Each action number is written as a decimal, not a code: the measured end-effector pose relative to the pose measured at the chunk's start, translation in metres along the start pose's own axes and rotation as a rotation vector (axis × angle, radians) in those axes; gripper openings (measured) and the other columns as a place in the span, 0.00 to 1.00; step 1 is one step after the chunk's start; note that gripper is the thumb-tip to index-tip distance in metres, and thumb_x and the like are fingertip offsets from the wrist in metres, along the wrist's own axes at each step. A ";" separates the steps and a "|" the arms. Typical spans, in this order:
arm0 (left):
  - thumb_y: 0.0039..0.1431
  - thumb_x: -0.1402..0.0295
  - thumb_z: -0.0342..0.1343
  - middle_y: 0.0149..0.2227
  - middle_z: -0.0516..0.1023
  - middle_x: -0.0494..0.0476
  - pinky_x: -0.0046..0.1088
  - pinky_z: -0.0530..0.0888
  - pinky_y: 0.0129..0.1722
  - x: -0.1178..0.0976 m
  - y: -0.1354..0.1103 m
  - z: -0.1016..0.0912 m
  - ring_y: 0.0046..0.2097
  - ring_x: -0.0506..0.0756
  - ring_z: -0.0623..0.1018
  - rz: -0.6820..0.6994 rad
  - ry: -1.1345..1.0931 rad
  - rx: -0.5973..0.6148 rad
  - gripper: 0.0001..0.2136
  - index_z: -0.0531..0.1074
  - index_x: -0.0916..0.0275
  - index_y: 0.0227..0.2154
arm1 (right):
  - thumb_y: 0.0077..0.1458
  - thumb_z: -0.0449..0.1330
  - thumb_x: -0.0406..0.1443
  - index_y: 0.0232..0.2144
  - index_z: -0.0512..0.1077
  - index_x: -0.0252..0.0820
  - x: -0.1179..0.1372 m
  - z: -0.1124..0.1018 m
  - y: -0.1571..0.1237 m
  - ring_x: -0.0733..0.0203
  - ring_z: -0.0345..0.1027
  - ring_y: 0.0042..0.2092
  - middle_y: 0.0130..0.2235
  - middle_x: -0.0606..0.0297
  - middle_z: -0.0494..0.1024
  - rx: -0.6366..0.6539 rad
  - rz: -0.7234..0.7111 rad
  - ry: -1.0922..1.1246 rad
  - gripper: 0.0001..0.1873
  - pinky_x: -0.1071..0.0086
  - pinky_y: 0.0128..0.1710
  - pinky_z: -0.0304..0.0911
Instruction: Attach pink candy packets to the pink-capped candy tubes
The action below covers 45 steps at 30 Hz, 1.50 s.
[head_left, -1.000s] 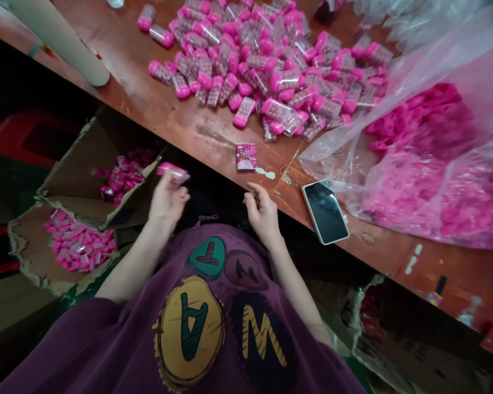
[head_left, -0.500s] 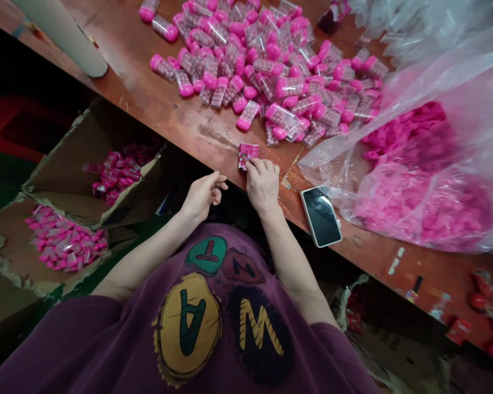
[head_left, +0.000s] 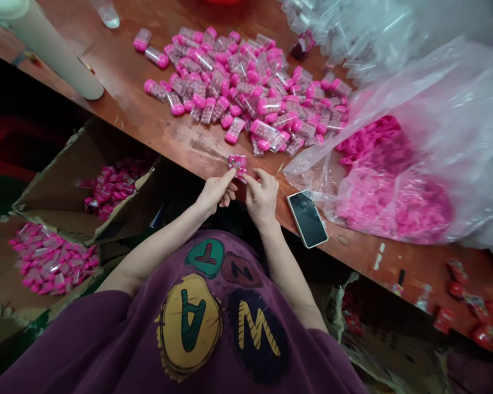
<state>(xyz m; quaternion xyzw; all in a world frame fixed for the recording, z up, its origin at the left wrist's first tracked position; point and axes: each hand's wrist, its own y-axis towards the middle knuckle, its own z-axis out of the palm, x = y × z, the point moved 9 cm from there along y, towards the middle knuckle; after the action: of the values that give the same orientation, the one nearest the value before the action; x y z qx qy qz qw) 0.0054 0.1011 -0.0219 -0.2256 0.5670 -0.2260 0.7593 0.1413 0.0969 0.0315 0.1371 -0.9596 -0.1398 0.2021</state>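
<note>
A small pink printed label [head_left: 237, 162], perhaps several stacked together, lies at the table's front edge. My right hand [head_left: 262, 198] has its thumb and forefinger pinched at the label's lower right corner. From the other side, the thumb of my left hand [head_left: 217, 191] presses on the label's lower left, its other fingers curled beneath. Just beyond is a heap of small clear bottles with pink caps [head_left: 235, 130], filled with little round pellets.
A phone [head_left: 308, 219] lies right of my hands. Beside it slumps a clear plastic bag [head_left: 394, 202] of pink parts, with clear tubes [head_left: 353, 33] behind. Below left, cardboard boxes [head_left: 53, 202] hold pink wrapped pieces. A pale cylinder [head_left: 61, 54] stands on the table, and red packets [head_left: 443, 318] lie far right.
My left hand has come across to the label, where only my right hand was touching it before. The whole view has shifted slightly.
</note>
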 end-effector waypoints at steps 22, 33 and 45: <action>0.49 0.65 0.76 0.13 0.67 0.49 0.21 0.52 0.16 -0.028 0.026 -0.011 0.15 0.43 0.62 0.171 -0.201 -0.134 0.21 0.68 0.64 0.16 | 0.72 0.51 0.37 0.50 0.77 0.40 -0.042 -0.010 0.105 0.46 0.70 0.57 0.53 0.50 0.80 -0.072 0.183 0.204 0.16 0.49 0.61 0.63; 0.57 0.72 0.72 0.16 0.69 0.48 0.20 0.55 0.17 -0.034 0.021 -0.009 0.17 0.43 0.65 0.116 -0.311 -0.125 0.15 0.72 0.67 0.21 | 0.69 0.54 0.39 0.47 0.71 0.39 -0.061 0.007 0.132 0.42 0.69 0.58 0.53 0.45 0.76 0.011 0.202 0.207 0.11 0.42 0.60 0.64; 0.61 0.71 0.71 0.19 0.70 0.46 0.19 0.55 0.18 -0.007 -0.010 0.040 0.18 0.41 0.64 -0.014 -0.218 0.048 0.15 0.72 0.66 0.24 | 0.45 0.78 0.45 0.43 0.66 0.50 -0.052 0.018 -0.019 0.71 0.68 0.25 0.34 0.77 0.76 -0.046 0.818 1.619 0.29 0.76 0.21 0.63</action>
<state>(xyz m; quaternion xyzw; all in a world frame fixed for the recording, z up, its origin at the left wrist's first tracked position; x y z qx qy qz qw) 0.0407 0.1005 0.0000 -0.2346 0.4739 -0.2192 0.8200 0.1832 0.0998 -0.0087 -0.1620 -0.4948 0.0631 0.8515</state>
